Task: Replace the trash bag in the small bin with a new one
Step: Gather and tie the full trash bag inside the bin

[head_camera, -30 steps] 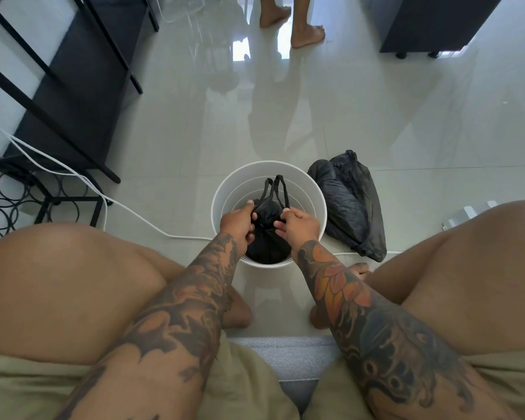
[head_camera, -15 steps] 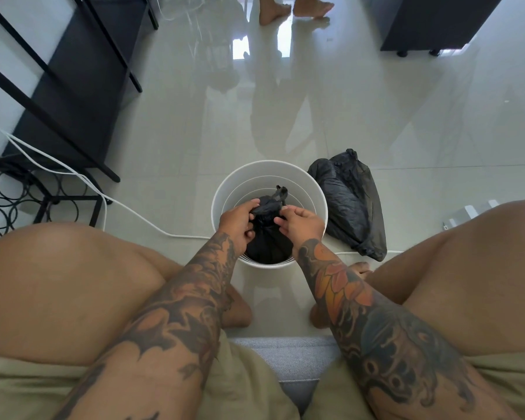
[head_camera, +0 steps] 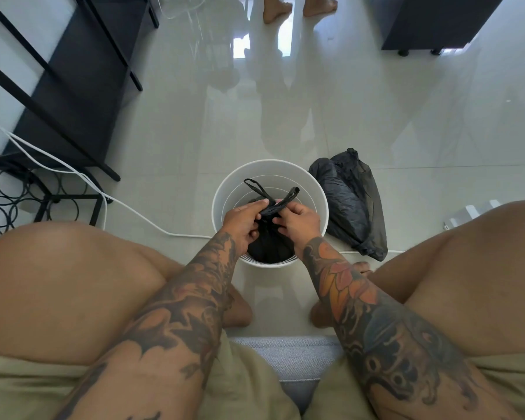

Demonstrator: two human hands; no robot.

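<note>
Head view: left hand (head_camera: 244, 221) and right hand (head_camera: 297, 219) meeting over the small white bin (head_camera: 225, 189), fingers of both pinching the gathered neck of a black trash bag (head_camera: 269, 247). Bag body hanging straight below the fingers, inside the bin, long axis upright; two handle loops sticking up beyond. Glossy, crumpled, thin. Second black bag (head_camera: 349, 201) lying on the floor just right of the bin.
</note>
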